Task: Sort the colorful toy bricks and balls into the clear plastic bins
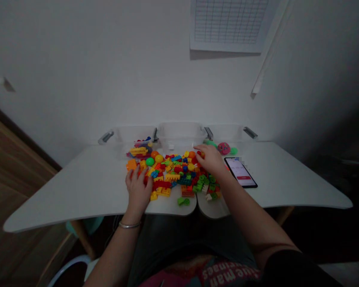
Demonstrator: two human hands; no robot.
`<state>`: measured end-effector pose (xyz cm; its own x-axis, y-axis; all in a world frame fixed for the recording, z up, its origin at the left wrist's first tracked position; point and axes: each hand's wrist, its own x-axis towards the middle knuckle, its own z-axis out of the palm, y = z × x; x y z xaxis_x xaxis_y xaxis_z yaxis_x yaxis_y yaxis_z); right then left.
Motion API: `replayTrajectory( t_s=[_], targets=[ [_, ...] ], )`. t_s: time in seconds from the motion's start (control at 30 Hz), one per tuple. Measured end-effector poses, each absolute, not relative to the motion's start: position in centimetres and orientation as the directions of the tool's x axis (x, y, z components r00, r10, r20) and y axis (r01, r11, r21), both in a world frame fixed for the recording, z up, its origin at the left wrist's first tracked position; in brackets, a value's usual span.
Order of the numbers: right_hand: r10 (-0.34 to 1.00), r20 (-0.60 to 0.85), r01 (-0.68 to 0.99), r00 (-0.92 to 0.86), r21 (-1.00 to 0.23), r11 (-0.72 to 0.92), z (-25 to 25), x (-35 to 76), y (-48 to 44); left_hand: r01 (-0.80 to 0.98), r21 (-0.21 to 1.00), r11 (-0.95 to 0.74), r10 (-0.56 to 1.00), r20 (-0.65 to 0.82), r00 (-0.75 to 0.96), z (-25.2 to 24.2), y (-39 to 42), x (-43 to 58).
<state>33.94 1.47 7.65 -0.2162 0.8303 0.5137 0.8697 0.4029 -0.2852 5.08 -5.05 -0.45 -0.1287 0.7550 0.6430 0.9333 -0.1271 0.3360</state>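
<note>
While L hand (138, 190) splays on toy bricks (170, 175), R grip (211, 159)'s half-open.

My feed shows a thin silver bangle (130, 225) around the left wrist (128, 217). A black sleeve (296, 271) ends on the right upper arm (267, 237). Lower in the view I can make out a pink printed top (194, 276) with white lettering (230, 274), upside down to me and partly cut off, above dark grey cloth (179, 239) across the lap.
</note>
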Motion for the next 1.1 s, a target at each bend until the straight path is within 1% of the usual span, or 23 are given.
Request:
replayTrajectory(
  t_s=[0.1,0.23,0.33,0.47,0.7,0.9,1.1],
  targets=[
    [0.863,0.431,0.908,-0.262,-0.194,0.372,6.8,32.5,1.4,0.933,0.336,-0.131,0.745,0.654,-0.131,-0.7,-4.9,5.0],
    [0.897,0.351,0.942,-0.269,-0.101,0.321,5.9,31.4,1.9,0.936,0.328,-0.131,0.739,0.661,-0.129,-0.9,-4.7,4.9],
    [0.898,0.364,0.955,-0.246,-0.065,0.288,5.4,31.0,2.4,0.939,0.320,-0.128,0.732,0.670,-0.129,-1.1,-4.6,4.9],
    [0.898,0.394,0.972,-0.194,-0.043,0.229,5.0,30.9,3.0,0.943,0.323,-0.082,0.739,0.655,-0.160,-1.2,-4.7,4.9],
    [0.870,0.468,0.980,-0.153,-0.038,0.193,4.7,31.0,3.4,0.933,0.358,-0.041,0.758,0.620,-0.204,-1.0,-4.9,5.0],
    [0.882,0.458,0.981,-0.113,-0.088,0.171,4.9,31.1,4.0,0.937,0.339,-0.079,0.754,0.635,-0.166,-1.1,-4.8,4.9],
    [0.879,0.464,0.978,-0.107,-0.111,0.178,5.0,31.4,4.1,0.938,0.340,-0.067,0.761,0.625,-0.172,-1.2,-4.8,4.8]
  ],
)
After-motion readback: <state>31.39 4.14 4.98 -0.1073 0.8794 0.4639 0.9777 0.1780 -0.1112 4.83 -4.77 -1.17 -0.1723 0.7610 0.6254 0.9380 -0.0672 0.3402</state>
